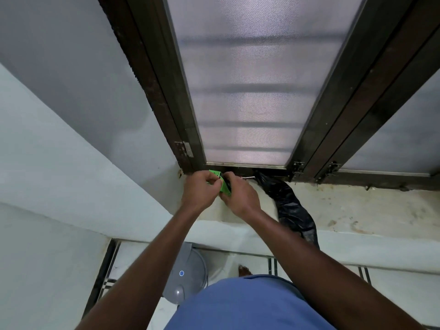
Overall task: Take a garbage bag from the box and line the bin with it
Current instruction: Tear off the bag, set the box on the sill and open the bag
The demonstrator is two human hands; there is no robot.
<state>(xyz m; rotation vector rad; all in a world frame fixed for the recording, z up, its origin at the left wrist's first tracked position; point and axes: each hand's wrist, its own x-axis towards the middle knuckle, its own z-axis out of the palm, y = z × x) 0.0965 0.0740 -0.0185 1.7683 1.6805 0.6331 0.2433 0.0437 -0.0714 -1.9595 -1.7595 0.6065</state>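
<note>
A small green box [223, 185] is held up at the window sill between both hands. My left hand [201, 190] grips its left side and my right hand [239, 196] closes on its right end, where something black shows at the opening. A black garbage bag [289, 206] lies stretched on the sill to the right of my hands and hangs over the sill's front edge. Down on the floor, below my arms, stands a grey bin [188, 272] with a lid, partly hidden by my left forearm.
The stained sill [357, 210] runs to the right under a dark-framed window [250, 91] with frosted panes. A pale wall [59, 151] closes in on the left. My bare foot [244, 270] rests on the tiled floor beside the bin.
</note>
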